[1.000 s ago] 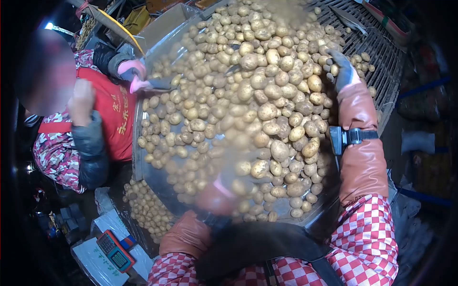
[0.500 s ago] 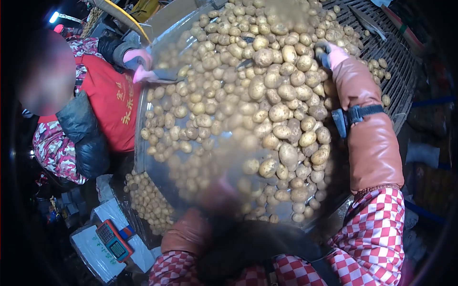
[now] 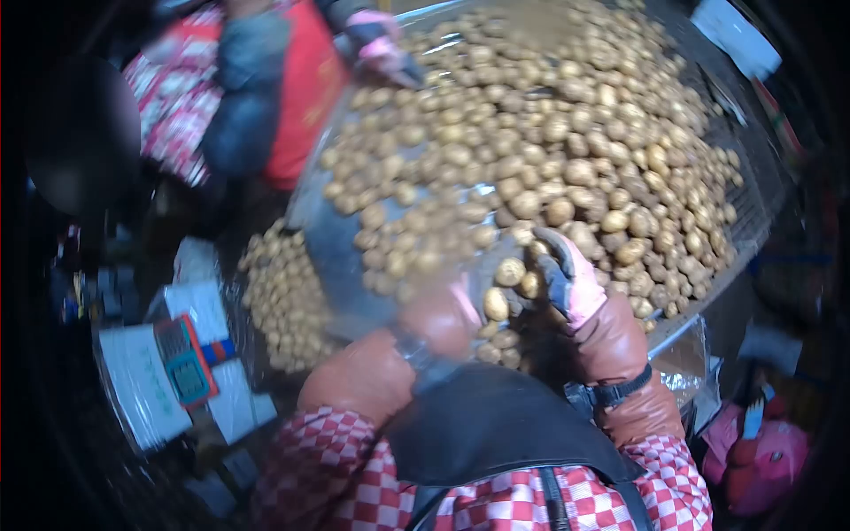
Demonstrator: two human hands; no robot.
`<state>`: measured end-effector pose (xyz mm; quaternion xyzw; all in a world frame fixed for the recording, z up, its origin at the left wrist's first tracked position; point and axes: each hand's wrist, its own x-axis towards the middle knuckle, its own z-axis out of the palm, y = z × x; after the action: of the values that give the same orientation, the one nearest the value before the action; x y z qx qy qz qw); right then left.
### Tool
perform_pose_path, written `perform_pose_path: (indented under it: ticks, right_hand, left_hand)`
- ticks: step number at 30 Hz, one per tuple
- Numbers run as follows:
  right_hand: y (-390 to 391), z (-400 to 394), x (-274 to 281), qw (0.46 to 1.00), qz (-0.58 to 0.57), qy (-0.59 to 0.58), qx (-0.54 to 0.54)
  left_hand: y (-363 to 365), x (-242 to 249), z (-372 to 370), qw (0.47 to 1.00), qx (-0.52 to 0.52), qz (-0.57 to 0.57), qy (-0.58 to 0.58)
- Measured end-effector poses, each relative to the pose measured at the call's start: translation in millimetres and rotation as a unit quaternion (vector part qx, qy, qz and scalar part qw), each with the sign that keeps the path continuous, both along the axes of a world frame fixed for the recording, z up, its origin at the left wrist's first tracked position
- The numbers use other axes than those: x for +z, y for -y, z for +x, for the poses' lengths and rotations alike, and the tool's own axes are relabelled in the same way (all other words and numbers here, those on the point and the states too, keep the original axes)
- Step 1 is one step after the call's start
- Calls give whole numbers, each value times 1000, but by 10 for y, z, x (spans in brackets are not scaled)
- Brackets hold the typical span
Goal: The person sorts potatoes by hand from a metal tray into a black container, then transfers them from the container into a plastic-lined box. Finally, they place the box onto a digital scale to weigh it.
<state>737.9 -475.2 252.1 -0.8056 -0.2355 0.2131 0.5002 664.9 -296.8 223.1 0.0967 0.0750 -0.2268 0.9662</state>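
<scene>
Many potatoes (image 3: pixel 575 173) lie heaped on a large tray-like table (image 3: pixel 332 257). My right hand (image 3: pixel 568 276), in a pink and grey glove, is at the near side of the heap with its fingers curved against a few potatoes (image 3: pixel 509 273). My left hand (image 3: pixel 467 296) is to the left of those same potatoes; only a pink edge of the glove shows through a blur, and its fingers cannot be made out. Brown sleeve covers reach up both forearms.
Across the table at upper left, a co-worker in a red apron (image 3: pixel 305 97) has a gloved hand (image 3: pixel 385 49) at the table's edge. A second potato pile (image 3: pixel 282 296) sits at lower left, beside an orange and teal device (image 3: pixel 186 361) on white boxes (image 3: pixel 137 380).
My right hand has come from the far right of the heap to the near side, close to my left hand. The view has turned, and the co-worker appears higher up.
</scene>
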Motion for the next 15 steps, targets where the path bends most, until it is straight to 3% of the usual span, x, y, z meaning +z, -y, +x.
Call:
perform_pose_path:
  ticks: [3, 4, 5, 8, 9, 10, 11, 12, 13, 14, 15]
  right_hand:
    - [-101, -343, -400, 992, -31, 59, 109]
    - [-188, -441, -397, 985, -93, 53, 135]
    - [-322, -591, -289, 985, -116, -37, 126]
    - [-822, -942, -40, 971, -69, 37, 228]
    - [-1004, -1037, -148, 961, -63, 67, 261]
    - [-1155, -1165, -183, 963, -45, -24, 264]
    - [-1385, -1326, -90, 957, -29, -117, 264]
    - [-1528, -1380, -369, 949, -25, -112, 294]
    - [-1768, -1557, -289, 932, 39, -199, 299]
    - [-2003, -1670, -366, 912, 53, -275, 300]
    - [-2253, -1796, -532, 896, 64, -328, 292]
  left_hand:
    - [39, -411, -479, 968, 52, 225, 97]
    - [-54, -478, -718, 988, 41, 148, 7]
    - [-158, -459, -889, 994, 44, 83, -49]
    - [-483, -99, -1377, 979, 93, -82, -160]
    - [-615, 14, -1592, 972, 120, 160, -120]
    - [-768, 115, -1860, 905, 138, 394, -82]
    - [-920, 227, -2151, 782, 142, 605, -46]
    - [-1068, 390, -2395, 674, 121, 729, -27]
    - [-1215, 553, -2640, 543, 96, 834, -26]
    - [-1388, 787, -2840, 471, 56, 879, -43]
    - [-1530, 866, -3018, 449, 60, 889, -63]
